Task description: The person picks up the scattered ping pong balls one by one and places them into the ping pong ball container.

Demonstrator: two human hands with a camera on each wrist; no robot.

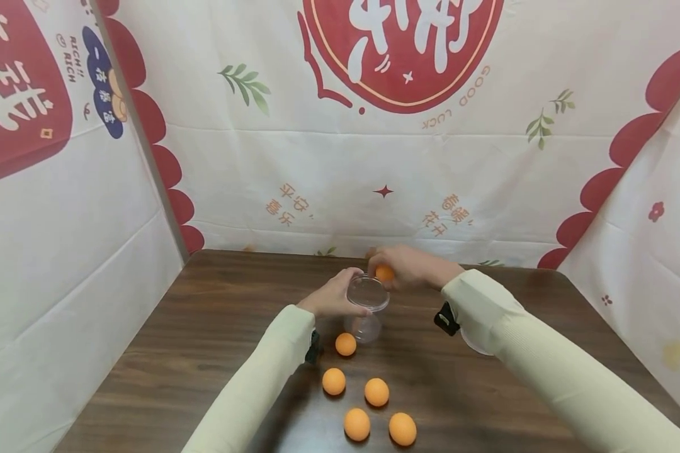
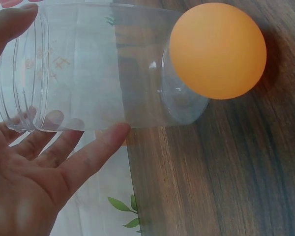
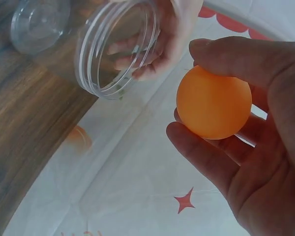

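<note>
Near far edge of table [image 1: 232,314], clear jar [image 2: 88,69] stands, seemingly upright, long axis vertical, mouth up. Left hand [image 1: 333,296] grips jar about rim, thumb and fingers on opposite sides. Right hand [image 1: 405,265] holds orange ball [image 3: 214,102] between thumb and fingers, just beside rim, apart from it. From held ball, mouth lies leftward, slightly toward person; height difference unconfirmed. Loose ball [image 1: 345,345] beside jar base; contact cannot be told.

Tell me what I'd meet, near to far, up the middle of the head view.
Front left orange ball beside front right orange ball, middle left orange ball beside middle right orange ball, lone orange ball, clear jar, printed backdrop.
</note>
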